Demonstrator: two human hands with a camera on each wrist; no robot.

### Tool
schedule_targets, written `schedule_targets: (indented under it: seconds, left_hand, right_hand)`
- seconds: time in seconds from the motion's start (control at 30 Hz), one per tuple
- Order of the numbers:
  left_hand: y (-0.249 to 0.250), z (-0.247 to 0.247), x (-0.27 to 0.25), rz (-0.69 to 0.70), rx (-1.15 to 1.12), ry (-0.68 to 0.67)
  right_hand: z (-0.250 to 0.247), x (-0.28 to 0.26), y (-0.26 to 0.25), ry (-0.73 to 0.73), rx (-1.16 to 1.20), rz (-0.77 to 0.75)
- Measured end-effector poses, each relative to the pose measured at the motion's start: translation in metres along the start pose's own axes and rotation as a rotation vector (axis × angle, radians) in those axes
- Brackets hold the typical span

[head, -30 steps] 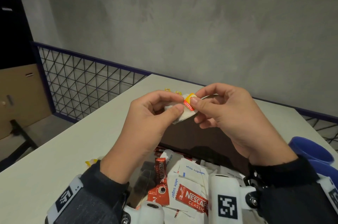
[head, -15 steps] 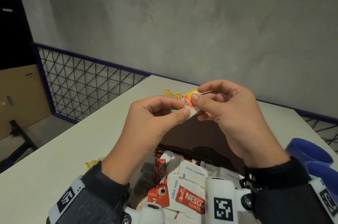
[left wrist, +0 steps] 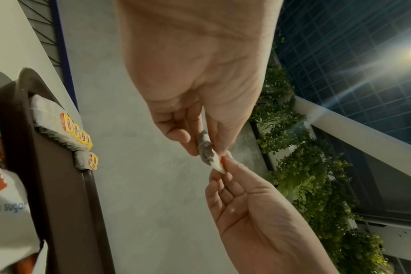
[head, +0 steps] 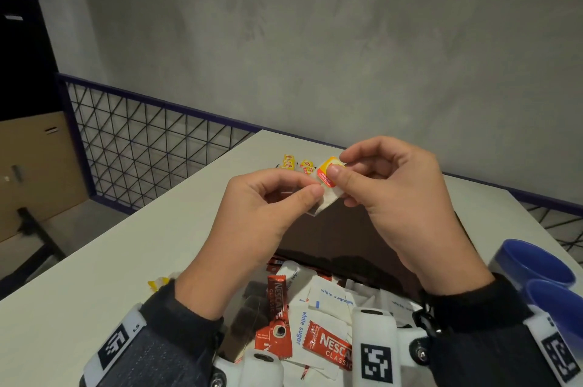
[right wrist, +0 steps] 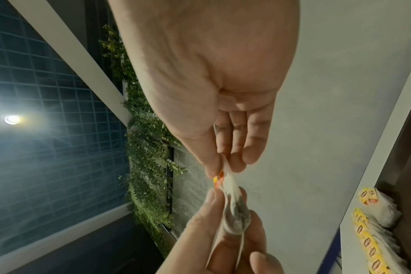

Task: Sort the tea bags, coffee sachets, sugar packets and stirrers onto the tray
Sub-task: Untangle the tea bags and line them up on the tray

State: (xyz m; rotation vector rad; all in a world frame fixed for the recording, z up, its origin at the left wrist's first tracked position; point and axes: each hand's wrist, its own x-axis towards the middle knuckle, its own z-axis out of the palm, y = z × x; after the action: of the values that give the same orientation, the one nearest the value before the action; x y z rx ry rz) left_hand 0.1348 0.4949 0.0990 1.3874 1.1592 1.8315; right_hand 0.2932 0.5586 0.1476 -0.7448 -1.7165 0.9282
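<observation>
Mid-frame, the left hand (head: pixel 265 213) and right hand (head: pixel 394 194) pinch one tea bag (head: pixel 326 194); next, it likely joins the tea bags (head: pixel 298 164) on the tray (head: pixel 362 238).

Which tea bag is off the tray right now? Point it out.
The tea bag pinched between the left hand and right hand, up in the air. The other tea bags lie in a row at the tray's far end.
</observation>
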Motion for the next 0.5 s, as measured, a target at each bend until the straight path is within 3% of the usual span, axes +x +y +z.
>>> schedule_targets:
  seconds: [0.5]
  left_hand:
    - [-0.0036,0.0002,0.0030,-0.094,-0.072,-0.061]
  right_hand:
    - [0.0031,-0.0044,0.0005,-0.014,-0.254,-0.162]
